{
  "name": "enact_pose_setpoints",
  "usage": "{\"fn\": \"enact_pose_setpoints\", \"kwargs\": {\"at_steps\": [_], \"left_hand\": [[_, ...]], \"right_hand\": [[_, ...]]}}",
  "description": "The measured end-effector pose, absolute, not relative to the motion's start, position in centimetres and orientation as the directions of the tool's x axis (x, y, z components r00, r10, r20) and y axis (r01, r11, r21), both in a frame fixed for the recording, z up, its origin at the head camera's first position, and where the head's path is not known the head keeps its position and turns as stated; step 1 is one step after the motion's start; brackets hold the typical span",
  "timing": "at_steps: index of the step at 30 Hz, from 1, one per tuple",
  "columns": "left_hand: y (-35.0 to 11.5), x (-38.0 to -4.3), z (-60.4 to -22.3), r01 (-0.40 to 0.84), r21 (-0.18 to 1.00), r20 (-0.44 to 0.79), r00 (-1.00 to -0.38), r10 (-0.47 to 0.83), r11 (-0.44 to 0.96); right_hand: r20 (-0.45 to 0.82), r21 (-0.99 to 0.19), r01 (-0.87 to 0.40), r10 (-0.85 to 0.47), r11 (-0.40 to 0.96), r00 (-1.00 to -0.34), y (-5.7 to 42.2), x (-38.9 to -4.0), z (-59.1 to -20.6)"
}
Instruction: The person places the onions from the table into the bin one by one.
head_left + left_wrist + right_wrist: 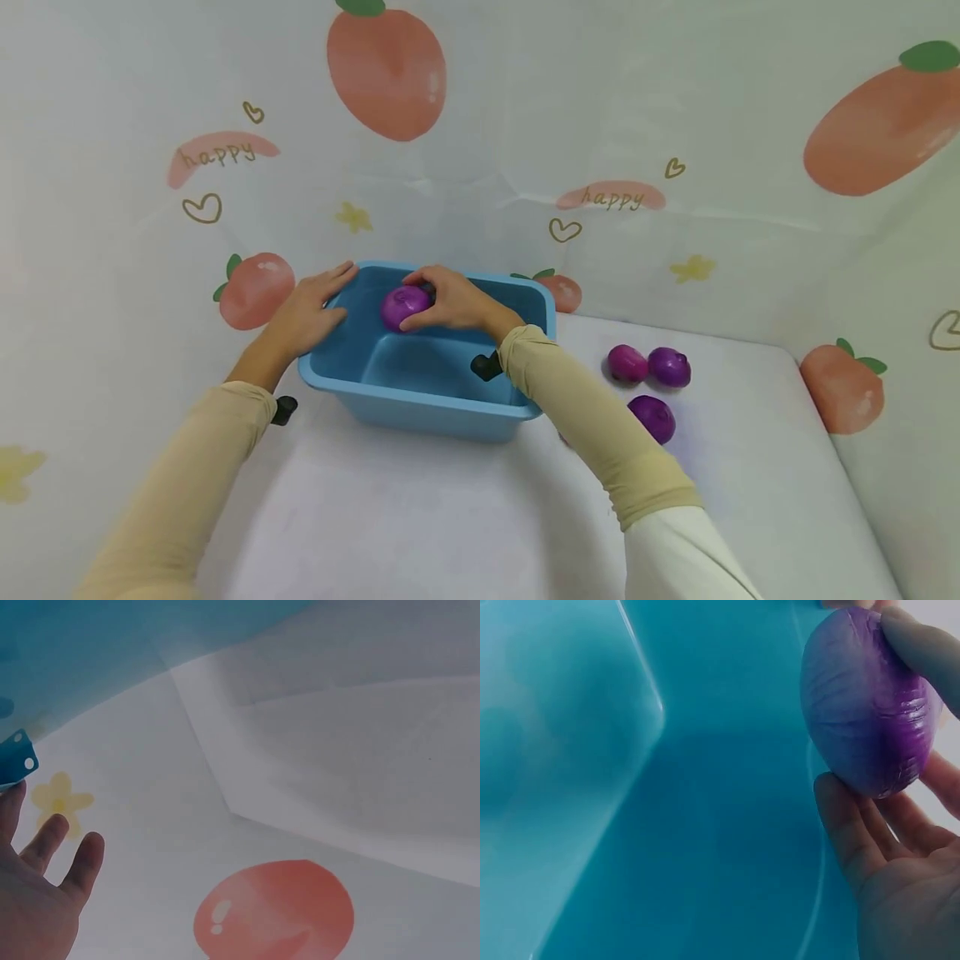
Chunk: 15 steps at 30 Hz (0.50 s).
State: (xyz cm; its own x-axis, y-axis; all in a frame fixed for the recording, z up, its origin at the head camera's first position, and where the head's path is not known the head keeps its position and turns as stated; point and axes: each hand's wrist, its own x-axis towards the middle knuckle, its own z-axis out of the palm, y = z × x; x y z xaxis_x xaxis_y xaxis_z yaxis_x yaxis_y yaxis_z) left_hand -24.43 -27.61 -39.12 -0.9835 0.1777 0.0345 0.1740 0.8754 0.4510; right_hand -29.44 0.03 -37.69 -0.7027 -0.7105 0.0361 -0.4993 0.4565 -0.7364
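The right hand point(453, 302) has an onion point(401, 308) pinched between thumb and fingers, within the mouth of the blue bin point(420, 398), toward its back left. That grip spans the onion's sides, probably because something so round and glossy would roll out of a looser one. Whether it touches the bin's bottom I can't tell from here.

The left hand point(300, 315) lies at the bin's left rim, released rather than clenched — fingers reaching along the edge to the back corner, thumb over the side. I'd take it as steadying the bin, which looks light enough to slide if knocked.

On the table point(420, 508), right of the bin, sit three more: a pinkish onion point(627, 365) just beside a purple onion point(670, 367), with a nearer onion point(651, 418) partly behind the right sleeve point(577, 400). They're grouped on that side — presumably within the right arm's easy reach.
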Motion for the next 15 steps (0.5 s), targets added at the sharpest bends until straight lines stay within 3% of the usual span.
{"fn": "enact_pose_setpoints", "kwargs": {"at_steps": [15], "left_hand": [[-27.8, -24.2, -39.1, 0.154, 0.477, 0.027, -0.987, 0.161, 0.865]], "right_hand": [[0.001, -0.686, -0.535, -0.734, 0.494, -0.679, -4.2, -30.9, -39.6]]}}
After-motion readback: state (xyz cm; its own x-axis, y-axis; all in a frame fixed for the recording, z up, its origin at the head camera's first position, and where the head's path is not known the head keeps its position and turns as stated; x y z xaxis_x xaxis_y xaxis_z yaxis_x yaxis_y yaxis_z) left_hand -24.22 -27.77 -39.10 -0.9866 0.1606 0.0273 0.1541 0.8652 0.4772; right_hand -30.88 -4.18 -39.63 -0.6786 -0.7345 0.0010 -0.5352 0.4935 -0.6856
